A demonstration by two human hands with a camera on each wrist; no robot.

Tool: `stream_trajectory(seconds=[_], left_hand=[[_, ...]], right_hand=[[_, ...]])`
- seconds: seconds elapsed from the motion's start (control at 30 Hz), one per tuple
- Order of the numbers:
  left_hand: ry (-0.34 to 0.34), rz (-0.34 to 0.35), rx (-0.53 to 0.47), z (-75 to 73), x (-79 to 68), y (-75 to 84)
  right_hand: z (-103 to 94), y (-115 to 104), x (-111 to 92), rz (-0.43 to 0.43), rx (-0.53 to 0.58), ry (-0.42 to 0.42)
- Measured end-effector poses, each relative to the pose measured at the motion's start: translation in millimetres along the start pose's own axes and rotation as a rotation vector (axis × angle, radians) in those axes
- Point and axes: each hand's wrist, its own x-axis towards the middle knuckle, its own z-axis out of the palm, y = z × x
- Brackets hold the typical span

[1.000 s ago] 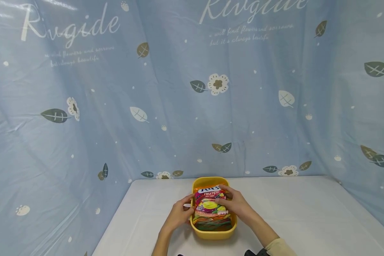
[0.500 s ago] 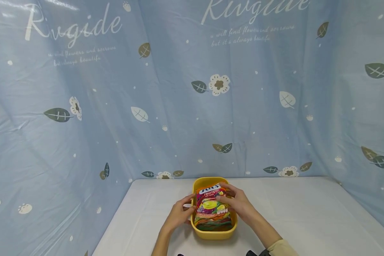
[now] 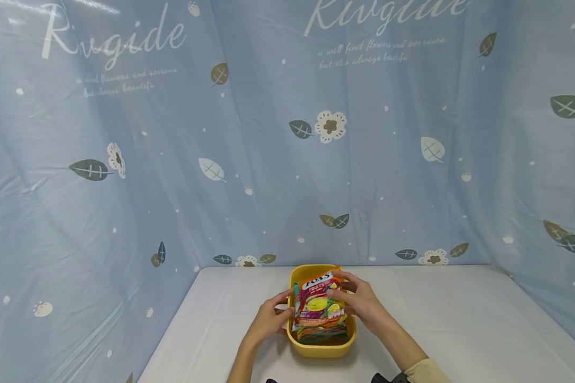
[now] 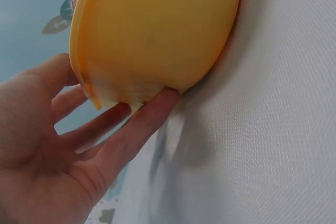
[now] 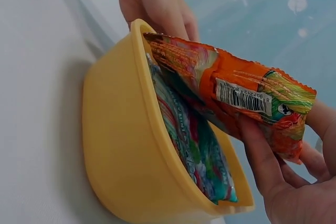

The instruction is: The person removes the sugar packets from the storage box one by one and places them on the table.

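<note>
A yellow plastic tub stands on the table with bright packets in it. At its left side my left hand holds the rim, fingers spread along the outer wall in the left wrist view. My right hand pinches the upper right of a FOX'S fruit candy bag, thumb on its printed front. In the right wrist view an orange side with a barcode faces the camera, tilted up above the rim. Under it lies a teal and green packet, mostly hidden from above by the candy bag.
The white-covered table extends on both sides of the tub. A pale blue curtain with leaf and flower prints hangs behind the table and along both sides.
My right hand has shifted slightly right and up with the candy bag, tilting it. A teal packet edge now shows at its left. The left hand stays at the tub's rim.
</note>
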Motion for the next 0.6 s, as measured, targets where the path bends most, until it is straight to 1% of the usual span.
stream_trajectory(seconds=[0.3, 0.6], left_hand=[[0.003, -0.003, -0.007, 0.4, -1.7, 2.3], [-0.006, -0.004, -0.007, 0.4, -1.6, 3.6]], right_hand=[[-6.2, -1.3, -2.2, -0.004, 0.023, 0.001], [-16.2, -4.5, -4.9, -0.02, 0.053, -0.021]])
